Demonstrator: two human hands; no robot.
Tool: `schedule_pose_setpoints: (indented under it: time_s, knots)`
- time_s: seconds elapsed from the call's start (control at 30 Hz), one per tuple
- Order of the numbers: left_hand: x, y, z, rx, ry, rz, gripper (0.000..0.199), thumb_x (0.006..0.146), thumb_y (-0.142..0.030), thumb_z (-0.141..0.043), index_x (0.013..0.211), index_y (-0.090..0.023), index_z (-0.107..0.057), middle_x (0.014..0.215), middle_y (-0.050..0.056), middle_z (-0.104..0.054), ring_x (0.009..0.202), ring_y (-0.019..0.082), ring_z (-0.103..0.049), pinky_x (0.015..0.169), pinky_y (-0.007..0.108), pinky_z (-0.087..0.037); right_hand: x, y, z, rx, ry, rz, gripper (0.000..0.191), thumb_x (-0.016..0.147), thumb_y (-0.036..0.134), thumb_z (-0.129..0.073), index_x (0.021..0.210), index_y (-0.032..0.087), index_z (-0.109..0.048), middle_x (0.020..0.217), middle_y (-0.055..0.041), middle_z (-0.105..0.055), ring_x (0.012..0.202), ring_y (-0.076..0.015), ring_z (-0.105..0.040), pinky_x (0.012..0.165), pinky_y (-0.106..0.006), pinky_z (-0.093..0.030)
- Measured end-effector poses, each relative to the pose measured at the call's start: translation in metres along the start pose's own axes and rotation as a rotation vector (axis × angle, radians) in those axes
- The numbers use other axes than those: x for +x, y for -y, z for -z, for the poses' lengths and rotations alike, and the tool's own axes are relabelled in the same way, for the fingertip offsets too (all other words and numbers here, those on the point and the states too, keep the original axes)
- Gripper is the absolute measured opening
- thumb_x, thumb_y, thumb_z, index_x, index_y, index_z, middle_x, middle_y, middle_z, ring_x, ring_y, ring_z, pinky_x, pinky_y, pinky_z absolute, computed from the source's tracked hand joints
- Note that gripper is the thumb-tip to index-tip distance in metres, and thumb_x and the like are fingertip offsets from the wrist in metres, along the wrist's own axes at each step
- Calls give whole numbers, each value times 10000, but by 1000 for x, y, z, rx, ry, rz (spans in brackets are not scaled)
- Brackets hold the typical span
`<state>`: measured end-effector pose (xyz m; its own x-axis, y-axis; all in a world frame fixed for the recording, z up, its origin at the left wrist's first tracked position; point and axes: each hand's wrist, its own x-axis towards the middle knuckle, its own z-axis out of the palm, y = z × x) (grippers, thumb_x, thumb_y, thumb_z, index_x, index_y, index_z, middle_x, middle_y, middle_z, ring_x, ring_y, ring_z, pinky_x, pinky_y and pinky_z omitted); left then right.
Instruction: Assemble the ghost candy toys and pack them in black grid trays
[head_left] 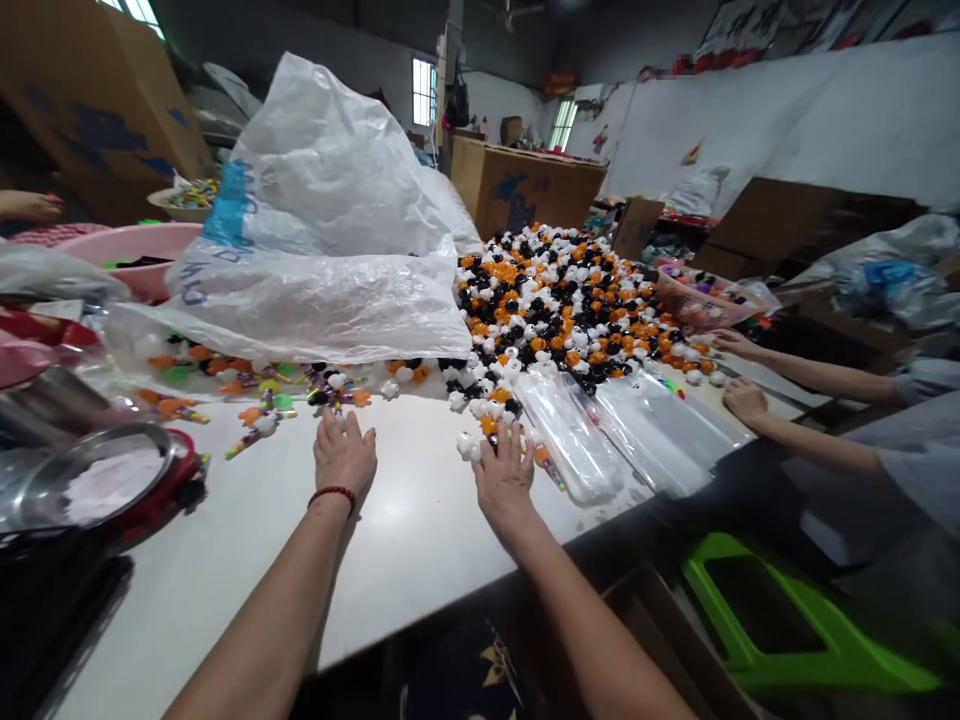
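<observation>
Found left hand (343, 458) at 11 o'clock, fingers spread | right hand (506, 478) at 1 o'clock, unable to tell grip | logged several striped sticks (241, 446) at 11 o'clock, seemingly assembled | heap of pieces (559, 300) on table (420, 550) at 1 o'clock, seemingly outstanding

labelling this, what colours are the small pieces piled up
The small pieces are orange, black and white; head view.

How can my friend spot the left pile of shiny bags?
On the white table, find the heap of orange, black and white pieces. In front, pick the narrower pile of clear plastic bags, nearer the camera wearer's right hand than its neighbour.
</observation>
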<state>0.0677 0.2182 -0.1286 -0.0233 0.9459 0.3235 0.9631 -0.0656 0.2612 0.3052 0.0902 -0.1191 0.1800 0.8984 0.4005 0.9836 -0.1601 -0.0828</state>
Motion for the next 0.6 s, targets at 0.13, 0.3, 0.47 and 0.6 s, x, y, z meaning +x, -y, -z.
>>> schedule_pose_setpoints:
  time_s: [0.13, 0.3, 0.47, 0.6]
  knots:
    - [7, 8, 1, -55, -24, -18, 450, 926, -355, -449, 1270, -77, -530, 1437, 247, -305, 1314, 365, -363, 1085, 491, -329, 17, -27, -7, -51, 16, -18, 319, 947, 338, -501, 1156, 132, -627, 1513, -205, -356, 1421, -355, -249, 1129, -612, -91]
    - [18, 18, -3, -175, -99, 35, 390, 902, -326, -469, 1186, -91, -593, 1335, 208, -401, 1261, 331, -411, 1058, 487, -372, 12, -43, -1, -38, -11, 17, 286, 969, 346, -441, 1139, 205, -623, 1490, -157, -412, 1380, -292, -348, 1129, -622, -99]
    - [20, 19, -6, -229, -149, 70, 353, 891, -321, -469, 1102, -87, -629, 1275, 196, -447, 1231, 321, -439, 1055, 481, -386, 6, -40, 5, 15, -27, 0, 336, 918, 481, -495, 1131, 266, -641, 1499, -100, -404, 1416, -343, -280, 1142, -633, -90]
    - [18, 17, -6, -232, -153, 75, 339, 894, -348, -479, 1078, -105, -628, 1303, 189, -434, 1215, 329, -452, 1028, 494, -407, 68, -53, 16, 187, 57, -61, 603, 934, 607, -390, 1401, 235, -468, 1590, -112, -215, 1467, -336, -145, 1141, -602, -173]
